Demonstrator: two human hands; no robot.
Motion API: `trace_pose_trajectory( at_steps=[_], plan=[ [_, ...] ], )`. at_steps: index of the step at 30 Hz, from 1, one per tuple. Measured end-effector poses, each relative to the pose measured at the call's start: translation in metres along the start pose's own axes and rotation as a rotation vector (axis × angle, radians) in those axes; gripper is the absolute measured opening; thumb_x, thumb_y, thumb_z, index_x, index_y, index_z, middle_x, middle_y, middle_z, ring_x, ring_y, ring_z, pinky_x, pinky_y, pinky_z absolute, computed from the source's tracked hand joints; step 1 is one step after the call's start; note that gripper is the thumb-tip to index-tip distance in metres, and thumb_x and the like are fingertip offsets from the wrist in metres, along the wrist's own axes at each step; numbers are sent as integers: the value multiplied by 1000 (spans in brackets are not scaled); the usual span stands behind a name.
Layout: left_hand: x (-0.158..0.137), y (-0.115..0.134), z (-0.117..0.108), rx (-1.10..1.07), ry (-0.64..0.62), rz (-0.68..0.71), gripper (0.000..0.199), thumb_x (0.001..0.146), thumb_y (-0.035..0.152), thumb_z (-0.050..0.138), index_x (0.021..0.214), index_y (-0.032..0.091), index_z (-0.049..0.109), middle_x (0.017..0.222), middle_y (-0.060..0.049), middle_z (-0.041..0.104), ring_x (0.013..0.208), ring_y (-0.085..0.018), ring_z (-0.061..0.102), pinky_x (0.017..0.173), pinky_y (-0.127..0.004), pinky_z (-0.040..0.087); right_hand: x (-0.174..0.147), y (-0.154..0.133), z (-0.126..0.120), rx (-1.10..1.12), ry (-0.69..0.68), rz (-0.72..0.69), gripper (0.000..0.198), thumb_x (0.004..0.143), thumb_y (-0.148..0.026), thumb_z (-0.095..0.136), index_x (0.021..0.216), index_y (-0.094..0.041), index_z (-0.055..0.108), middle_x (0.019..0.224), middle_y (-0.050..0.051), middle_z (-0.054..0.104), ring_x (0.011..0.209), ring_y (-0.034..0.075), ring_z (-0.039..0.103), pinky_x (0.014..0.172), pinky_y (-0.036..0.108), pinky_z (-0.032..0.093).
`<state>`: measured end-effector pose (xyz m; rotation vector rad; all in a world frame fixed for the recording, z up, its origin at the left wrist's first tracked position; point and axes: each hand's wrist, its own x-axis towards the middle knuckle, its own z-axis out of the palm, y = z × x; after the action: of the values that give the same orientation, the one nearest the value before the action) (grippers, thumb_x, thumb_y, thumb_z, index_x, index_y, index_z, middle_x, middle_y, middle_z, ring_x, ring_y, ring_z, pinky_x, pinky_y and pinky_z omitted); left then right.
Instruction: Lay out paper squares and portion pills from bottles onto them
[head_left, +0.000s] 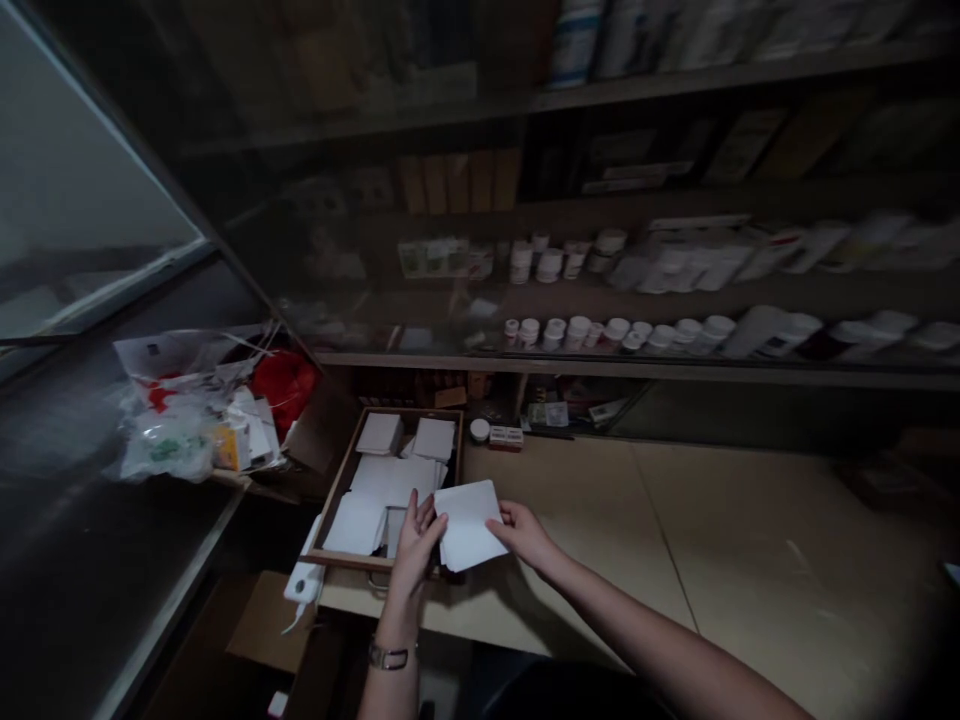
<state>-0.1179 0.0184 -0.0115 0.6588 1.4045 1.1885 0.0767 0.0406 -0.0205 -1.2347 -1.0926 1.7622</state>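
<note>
A small stack of square white cards [471, 522] is held up over the counter, just past the right front corner of a shallow wooden drawer. My right hand [523, 535] pinches the stack at its right edge, thumb on top. At the left edge, the thumb of my left hand [417, 540] presses on the cards; its other fingers stretch upward and are partly behind. Inside the wooden drawer [459, 440], which has a metal handle on its front, lie several piles of similar white cards [360, 520].
A round white-lidded jar [479, 431] and small boxes [505, 438] stand behind the drawer's right side. Shelves [675, 368] of bottles rise at the back. Plastic bags [169, 445] fill a carton at left. A white power strip [304, 580] hangs beside the counter [600, 500].
</note>
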Motion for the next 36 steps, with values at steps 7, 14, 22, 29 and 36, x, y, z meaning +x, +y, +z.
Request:
trace_pose_trajectory(
  at_steps=[7, 14, 22, 29, 36],
  plan=[
    [-25, -58, 133, -166, -234, -326, 71, 69, 31, 70, 131, 12, 42, 106, -16, 67, 98, -27, 66, 86, -36, 52, -36, 30, -115, 16, 259, 18, 46, 51, -52, 73, 76, -14, 63, 73, 11, 71, 69, 26, 66, 67, 38, 51],
    [-46, -99, 193, -175, -269, -283, 44, 64, 38, 73, 99, 12, 64, 95, -16, 71, 91, -29, 68, 84, -38, 52, -56, 61, -168, 11, 266, -18, 38, 55, -48, 69, 72, -14, 63, 70, 9, 69, 66, 25, 65, 63, 35, 50],
    [-46, -117, 208, -71, -204, -254, 60, 54, 45, 79, 97, 8, 64, 92, -17, 72, 88, -30, 68, 78, -37, 52, -70, 67, -194, -413, 484, -43, 24, 64, -41, 62, 58, -18, 57, 56, 1, 60, 55, 16, 54, 53, 24, 38],
    [-37, -125, 220, -92, -179, -289, 59, 57, 45, 79, 100, 10, 62, 94, -16, 71, 87, -28, 69, 77, -36, 54, -59, 75, -200, -268, 585, -23, 33, 58, -48, 65, 50, -19, 53, 51, 1, 57, 53, 16, 53, 51, 24, 37],
    [-30, -126, 205, -71, -149, -364, 61, 68, 52, 69, 112, 12, 56, 103, -18, 68, 86, -27, 68, 65, -34, 56, -51, 76, -201, -409, 396, -65, 36, 75, -45, 51, 59, -15, 63, 57, 3, 62, 55, 16, 54, 50, 24, 35]
  ],
)
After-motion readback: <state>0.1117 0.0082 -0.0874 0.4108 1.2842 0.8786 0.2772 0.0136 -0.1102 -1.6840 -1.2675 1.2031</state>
